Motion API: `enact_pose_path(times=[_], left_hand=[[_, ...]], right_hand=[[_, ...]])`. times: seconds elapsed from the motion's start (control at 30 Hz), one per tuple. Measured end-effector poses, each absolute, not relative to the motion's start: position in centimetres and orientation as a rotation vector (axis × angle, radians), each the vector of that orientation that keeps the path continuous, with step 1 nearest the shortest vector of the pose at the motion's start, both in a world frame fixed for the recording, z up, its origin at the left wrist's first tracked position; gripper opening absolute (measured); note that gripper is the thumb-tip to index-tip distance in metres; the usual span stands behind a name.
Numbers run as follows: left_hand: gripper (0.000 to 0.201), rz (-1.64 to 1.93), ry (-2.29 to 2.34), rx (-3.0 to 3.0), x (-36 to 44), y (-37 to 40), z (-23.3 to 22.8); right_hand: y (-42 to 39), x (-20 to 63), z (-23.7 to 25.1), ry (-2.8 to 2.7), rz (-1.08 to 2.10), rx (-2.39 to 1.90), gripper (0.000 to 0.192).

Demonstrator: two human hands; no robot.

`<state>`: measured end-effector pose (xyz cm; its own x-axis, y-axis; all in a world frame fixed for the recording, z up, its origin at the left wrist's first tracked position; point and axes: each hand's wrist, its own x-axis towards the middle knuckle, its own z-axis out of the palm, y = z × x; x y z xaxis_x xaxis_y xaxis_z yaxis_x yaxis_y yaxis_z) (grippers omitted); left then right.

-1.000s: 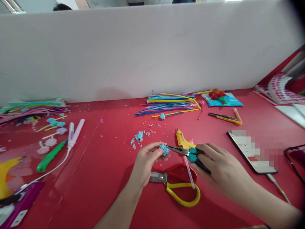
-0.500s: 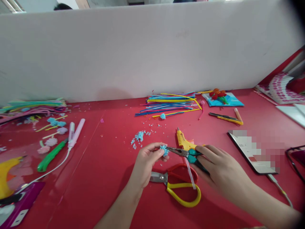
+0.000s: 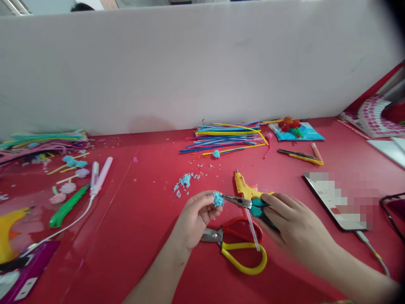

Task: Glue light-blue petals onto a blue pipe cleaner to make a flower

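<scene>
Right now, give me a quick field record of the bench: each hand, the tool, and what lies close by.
left hand: pinches a blue fuzzy ball
right hand: grip on teal-handled pliers
pliers tip: at the ball
under the hands: scissors with red and yellow handles, flat on the red table
behind pliers: yellow glue gun
far side: pile of pipe cleaners
right: phone, cable attached

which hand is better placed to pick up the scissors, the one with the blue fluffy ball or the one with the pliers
Probably the left. The left hand pinches only the small blue pompom in its fingertips and hangs right beside the scissors blades. The right hand is wrapped around the pliers handles.
</scene>
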<state>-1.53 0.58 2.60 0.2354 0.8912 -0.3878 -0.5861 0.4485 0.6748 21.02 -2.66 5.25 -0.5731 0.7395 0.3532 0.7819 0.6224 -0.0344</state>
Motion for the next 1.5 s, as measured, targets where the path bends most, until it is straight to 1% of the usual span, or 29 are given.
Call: enact_pose_path(times=[0.23,0.37,0.6,0.67,0.77,0.97,1.07,1.2,1.33,1.4,1.5], left_hand=[[0.008,1.046,0.869,0.515,-1.4,0.6,2.9],[0.008,1.045,0.937,0.617,-1.3,0.6,3.1],[0.009,1.041,0.947,0.617,-1.4,0.6,3.0],[0.009,1.044,0.942,0.614,-1.4,0.6,3.0],[0.007,1.041,0.934,0.607,-1.4,0.5,3.1],[0.005,1.040,0.911,0.565,-1.5,0.5,3.1],[0.006,1.022,0.898,0.559,-1.4,0.5,3.0],[0.008,0.997,0.897,0.576,-1.3,0.5,2.9],[0.009,0.992,0.900,0.569,-1.3,0.4,3.0],[0.011,0.987,0.900,0.572,-1.3,0.4,3.1],[0.010,1.001,0.916,0.584,-1.4,0.5,3.2]], right_hand=[[-2.7,21.1,5.2,-2.436,0.121,-1.340,0.023],[-2.6,21.0,5.4,-2.433,0.134,-1.346,0.023],[-2.4,20.6,5.6,-2.426,0.185,-1.358,0.021],[-2.4,20.5,5.6,-2.425,0.127,-1.336,0.022],[-2.4,20.6,5.6,-2.455,-0.058,-1.306,0.022],[-2.6,20.9,5.2,-2.613,-0.464,-1.288,0.014],[-2.6,21.1,5.3,-2.685,-0.610,-1.244,0.010],[-2.6,21.3,6.0,-2.714,-0.713,-1.206,0.014],[-2.7,21.2,6.8,-2.762,-0.809,-1.159,0.024],[-2.7,21.1,7.2,-2.794,-0.824,-1.142,0.027],[-2.4,21.0,7.5,-2.796,-0.795,-1.141,0.026]])
